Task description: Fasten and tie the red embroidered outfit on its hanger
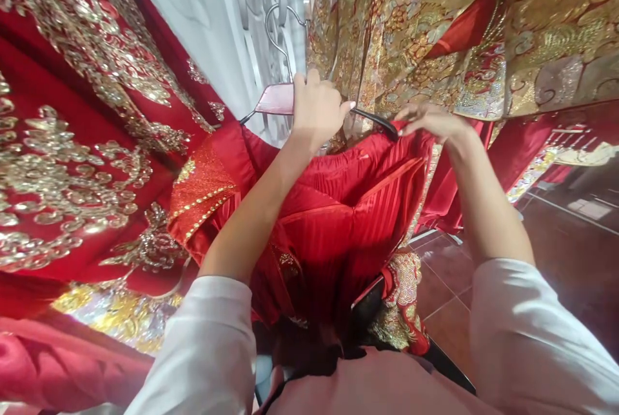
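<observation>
A red lined garment [333,221] with gold trim hangs in front of me on a black clothes hanger [372,117]. The hanger's metal hook [271,35] points up, and a pale pink tag or panel [275,99] sits near its middle. My left hand [319,106] is closed around the hanger just below the hook. At the hanger's right end, my right hand [428,122] pinches the garment's shoulder edge. The left shoulder of the garment lies over the other end of the hanger. The lower part of the garment falls towards my body and is partly hidden by my left arm.
Red garments with beaded silver embroidery [87,183] hang close on the left. Gold-patterned garments [435,35] hang at the back right. A white curtain [188,9] and rail loops are behind the hook. Brown floor tiles [449,279] show at the right.
</observation>
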Available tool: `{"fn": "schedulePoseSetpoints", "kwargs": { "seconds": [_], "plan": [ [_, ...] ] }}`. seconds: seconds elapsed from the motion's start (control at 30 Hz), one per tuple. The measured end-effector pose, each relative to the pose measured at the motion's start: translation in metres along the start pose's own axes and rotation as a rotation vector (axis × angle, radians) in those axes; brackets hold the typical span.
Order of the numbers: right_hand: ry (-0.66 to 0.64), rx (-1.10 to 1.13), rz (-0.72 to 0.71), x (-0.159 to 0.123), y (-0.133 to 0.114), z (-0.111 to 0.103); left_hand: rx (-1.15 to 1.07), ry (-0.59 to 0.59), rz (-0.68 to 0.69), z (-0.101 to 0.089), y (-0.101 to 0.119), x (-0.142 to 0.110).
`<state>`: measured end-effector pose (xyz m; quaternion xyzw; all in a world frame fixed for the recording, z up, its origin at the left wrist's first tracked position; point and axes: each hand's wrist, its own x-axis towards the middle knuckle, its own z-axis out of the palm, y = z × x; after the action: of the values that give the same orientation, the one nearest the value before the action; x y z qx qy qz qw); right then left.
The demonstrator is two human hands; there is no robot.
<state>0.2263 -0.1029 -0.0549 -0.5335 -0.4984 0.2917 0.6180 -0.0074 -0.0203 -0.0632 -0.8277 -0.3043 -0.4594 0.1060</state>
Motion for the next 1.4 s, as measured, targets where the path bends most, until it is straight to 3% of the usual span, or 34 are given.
{"fn": "schedulePoseSetpoints", "kwargs": {
  "seconds": [0.13, 0.23, 0.3, 0.37, 0.43, 0.53, 0.6, 0.67, 0.77, 0.87, 0.93, 1.07, 1.17, 1.3, 1.4],
  "plan": [
    [0.105, -0.315, -0.221, 0.014, -0.055, 0.012, 0.020, 0.046, 0.006, 0.005, -0.001, 0.002],
    [0.119, -0.358, -0.544, 0.000, -0.091, 0.040, 0.093, 0.028, -0.005, 0.000, 0.006, 0.002],
    [0.173, -0.464, -0.827, -0.028, -0.095, 0.072, 0.211, -0.011, -0.019, -0.004, 0.011, 0.003],
    [0.274, -0.728, -0.953, -0.062, -0.072, 0.110, 0.307, -0.072, -0.032, -0.006, 0.015, 0.004],
    [0.211, -0.946, -0.844, -0.093, -0.027, 0.144, 0.347, -0.103, -0.026, -0.006, 0.015, 0.004],
    [0.063, -1.233, -0.507, -0.119, 0.048, 0.173, 0.297, -0.100, 0.082, -0.013, 0.009, -0.004],
    [-0.047, -1.301, -0.303, -0.124, 0.078, 0.171, 0.219, -0.092, 0.161, -0.030, 0.001, -0.016],
    [-0.143, -1.266, -0.233, -0.123, 0.081, 0.156, 0.194, -0.048, 0.135, -0.055, -0.011, -0.035],
    [-0.027, -1.035, -0.421, -0.108, 0.054, 0.120, 0.311, 0.026, -0.059, -0.098, -0.036, -0.069],
    [0.146, -0.843, -0.685, -0.072, 0.024, 0.087, 0.271, -0.185, -0.231, -0.124, -0.067, -0.095],
    [0.071, -0.858, -0.757, -0.042, 0.017, 0.075, 0.165, -0.272, -0.252, -0.129, -0.082, -0.104],
    [-0.121, -0.808, -0.772, 0.002, 0.028, 0.067, -0.008, -0.194, -0.139, -0.129, -0.092, -0.106],
    [-0.208, -0.625, -0.762, 0.019, 0.035, 0.059, -0.083, -0.167, -0.171, -0.129, -0.095, -0.102],
    [-0.363, -0.398, -0.544, 0.045, 0.024, 0.049, -0.156, -0.118, -0.267, -0.121, -0.102, -0.097],
    [-0.453, -0.365, -0.459, 0.065, 0.006, 0.057, -0.236, -0.097, -0.301, -0.109, -0.106, -0.095]
  ]
}}
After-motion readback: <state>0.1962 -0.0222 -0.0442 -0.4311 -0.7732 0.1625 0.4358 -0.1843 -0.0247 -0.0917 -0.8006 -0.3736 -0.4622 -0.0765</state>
